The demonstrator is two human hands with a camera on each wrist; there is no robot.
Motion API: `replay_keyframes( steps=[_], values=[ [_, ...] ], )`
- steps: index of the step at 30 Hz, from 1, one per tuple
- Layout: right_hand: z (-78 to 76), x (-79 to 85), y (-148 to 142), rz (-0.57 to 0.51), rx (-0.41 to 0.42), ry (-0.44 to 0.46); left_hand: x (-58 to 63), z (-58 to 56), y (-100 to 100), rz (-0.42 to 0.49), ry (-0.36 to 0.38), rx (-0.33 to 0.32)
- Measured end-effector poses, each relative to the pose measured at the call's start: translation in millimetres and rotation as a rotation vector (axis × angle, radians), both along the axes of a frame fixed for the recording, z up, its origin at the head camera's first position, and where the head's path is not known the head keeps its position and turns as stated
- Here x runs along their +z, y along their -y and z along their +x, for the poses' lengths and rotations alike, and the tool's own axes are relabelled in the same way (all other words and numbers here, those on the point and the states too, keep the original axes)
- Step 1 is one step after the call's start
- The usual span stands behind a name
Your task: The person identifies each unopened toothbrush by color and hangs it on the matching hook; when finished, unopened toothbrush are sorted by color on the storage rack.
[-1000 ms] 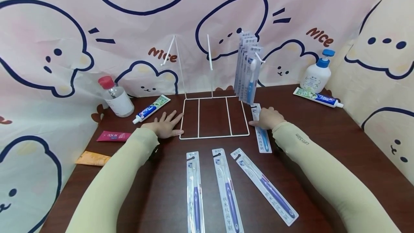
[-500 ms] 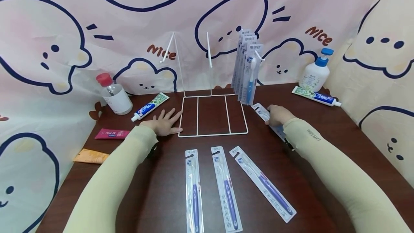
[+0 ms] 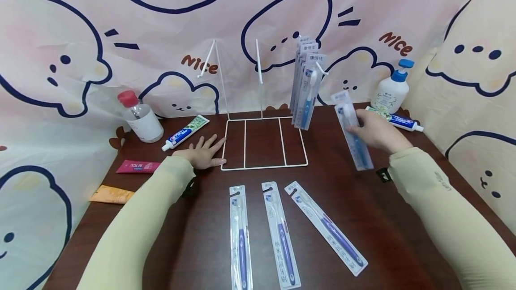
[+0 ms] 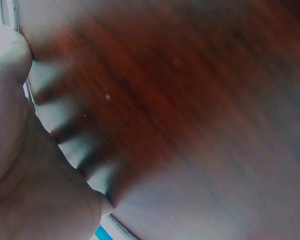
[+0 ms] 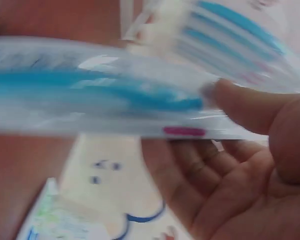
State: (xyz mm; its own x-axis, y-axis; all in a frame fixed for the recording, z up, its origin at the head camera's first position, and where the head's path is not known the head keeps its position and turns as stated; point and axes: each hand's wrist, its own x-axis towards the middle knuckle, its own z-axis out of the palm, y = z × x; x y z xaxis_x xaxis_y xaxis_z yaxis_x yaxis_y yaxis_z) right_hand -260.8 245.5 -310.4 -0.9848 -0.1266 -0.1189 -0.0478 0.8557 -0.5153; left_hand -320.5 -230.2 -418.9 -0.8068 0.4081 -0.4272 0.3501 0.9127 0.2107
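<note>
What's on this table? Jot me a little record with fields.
Right hand: grips plastic-packed blue toothbrush
Left hand: spread on dark brown table, at left edge of white wire rack
Hanging at rack's right: several packaged blue toothbrushes
In front: three packaged purple-handled toothbrushes
Left: clear red-capped bottle, blue-green toothpaste tube, pink tube, orange tube
Right: white pump bottle with blue top, matching toothpaste tube

3 purple toothbrush packs (image 3: 281,235), 1 separate blue pack (image 3: 347,117), at least 3 hanging packs (image 3: 307,95); overlap hides the exact number. Also 1 wire rack (image 3: 264,167), 2 toothpaste tubes (image 3: 185,132), 1 pink tube (image 3: 138,166), 1 orange tube (image 3: 111,194), 2 bottles (image 3: 389,94).
</note>
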Motion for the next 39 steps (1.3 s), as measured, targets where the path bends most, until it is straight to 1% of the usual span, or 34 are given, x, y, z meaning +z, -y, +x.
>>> replay_keyframes(
  steps=[3,4,7,10,13,17,23,28,33,39],
  values=[
    [17.4,17.8,7.7,-0.075,0.027,-0.133,1.3,-0.3,0.8,0.000,0.003,-0.003],
    [23.4,23.3,11.7,-0.096,0.035,-0.170,3.5,0.8,-0.5,-0.004,0.007,0.003],
    [40.9,37.8,27.5,-0.161,0.067,-0.264,3.6,1.3,-0.8,-0.011,0.002,0.003],
    [53.9,49.3,44.3,-0.212,0.111,-0.331,2.2,1.1,-0.8,-0.023,-0.017,0.000],
    [58.0,55.9,56.9,-0.236,0.143,-0.368,1.6,0.9,-0.6,-0.032,-0.026,-0.001],
    [52.0,56.6,64.5,-0.242,0.157,-0.378,1.2,-0.4,-0.3,-0.033,-0.014,-0.001],
    [37.5,52.2,67.2,-0.256,0.151,-0.338,2.7,-0.3,-2.1,-0.034,0.005,0.006],
    [23.6,48.9,67.6,-0.274,0.128,-0.294,6.0,2.0,-4.0,-0.043,0.000,0.011],
    [8.9,43.6,68.2,-0.286,0.114,-0.248,5.7,3.1,-4.1,-0.051,0.001,0.007],
    [-9.3,38.4,68.3,-0.287,0.121,-0.250,4.2,4.1,-3.6,-0.046,-0.003,0.011]
  ],
)
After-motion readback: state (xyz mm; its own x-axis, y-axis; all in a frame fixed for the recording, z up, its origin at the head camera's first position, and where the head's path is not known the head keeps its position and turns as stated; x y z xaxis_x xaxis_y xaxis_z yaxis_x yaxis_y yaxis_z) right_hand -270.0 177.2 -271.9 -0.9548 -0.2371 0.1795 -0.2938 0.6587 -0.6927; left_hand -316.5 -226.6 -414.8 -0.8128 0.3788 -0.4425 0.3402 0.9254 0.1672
